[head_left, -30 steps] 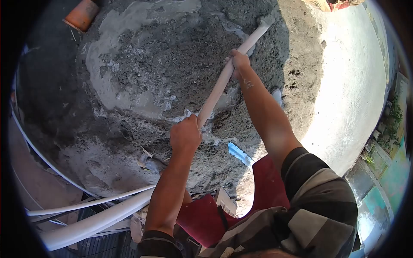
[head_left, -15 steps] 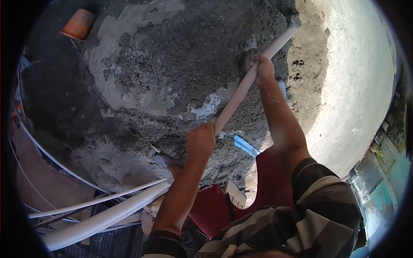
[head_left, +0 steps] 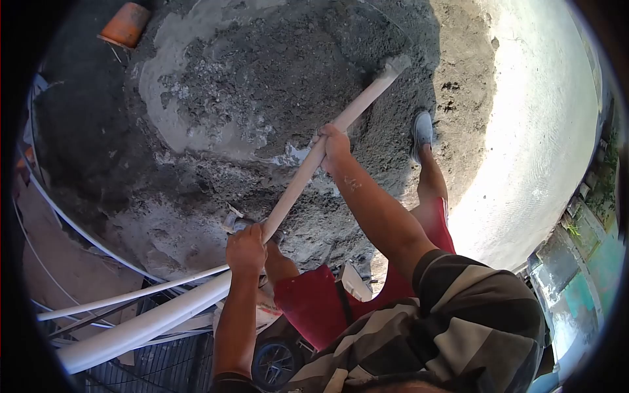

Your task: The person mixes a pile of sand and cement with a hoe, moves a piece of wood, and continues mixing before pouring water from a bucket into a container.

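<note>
A long-handled tool with a pale wooden shaft slants from lower left to upper right across the ground. My left hand is closed round its near end, close above my left foot. Further up the shaft my right hand wraps it from the right side. The tool's far end reaches into a broad patch of dark grey wet mortar mix, where its head is mostly hidden. Lighter, wetter slurry rings the left side of the mix.
An orange bucket lies tipped at the upper left. White pipes run along the lower left, near a small wheel. My right shoe stands on the mix's right edge, beside sunlit pale concrete.
Both hands have drawn the tool down and to the left, toward my body. Its far end has shifted from the mix's upper right edge inward. My right shoe now shows fully.
</note>
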The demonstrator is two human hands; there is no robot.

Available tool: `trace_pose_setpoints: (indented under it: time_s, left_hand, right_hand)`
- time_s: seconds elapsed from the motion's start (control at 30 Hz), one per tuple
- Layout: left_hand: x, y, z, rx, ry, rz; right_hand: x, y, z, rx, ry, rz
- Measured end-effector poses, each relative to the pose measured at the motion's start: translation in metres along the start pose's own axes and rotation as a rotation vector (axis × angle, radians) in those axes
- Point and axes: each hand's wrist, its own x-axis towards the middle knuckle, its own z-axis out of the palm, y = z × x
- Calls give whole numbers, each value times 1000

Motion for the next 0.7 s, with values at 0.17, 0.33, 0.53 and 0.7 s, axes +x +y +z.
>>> trace_pose_setpoints:
  time_s: [0.17,0.33,0.53,0.7]
  left_hand:
    - [-110,-33,53,-11,-71,-80]
    - [-35,55,35,-198,83,117]
    - [136,157,-10,-193,198,309]
    - [125,96,-12,-65,86,313]
  right_hand:
    - [-102,47,-2,92,-81,240]
    - [-61,-60,-50,59,19,-50]
    - [104,-191,-124,-9,103,-173]
    - [95,-107,-104,40,289,-156]
